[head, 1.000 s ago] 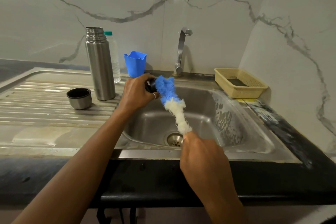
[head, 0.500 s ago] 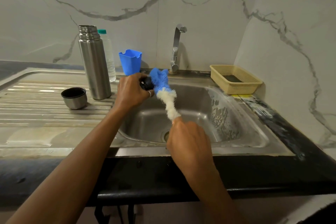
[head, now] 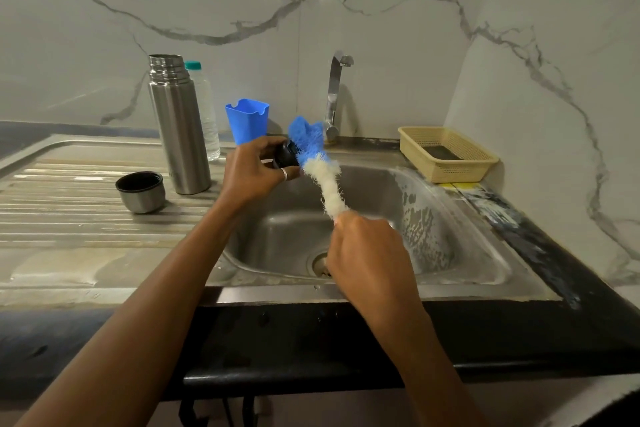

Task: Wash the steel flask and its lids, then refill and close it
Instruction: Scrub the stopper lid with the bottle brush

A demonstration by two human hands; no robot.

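A black inner lid [head: 285,158] is gripped in the curled fingers of the left hand [head: 256,173] over the back left corner of the sink [head: 433,218]. A bottle brush [head: 323,173], clasped by the closed fingers of the right hand [head: 370,256], is pressed against it. The steel flask [head: 180,128] and cup lid [head: 140,191] are stood on the drainboard [head: 69,218].

Brushed steel flask [head: 180,128], glossy marble wall [head: 381,10], fluffy-bristled brush [head: 322,166].

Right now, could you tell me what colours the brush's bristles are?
The brush is blue at its tip, white below; head view.
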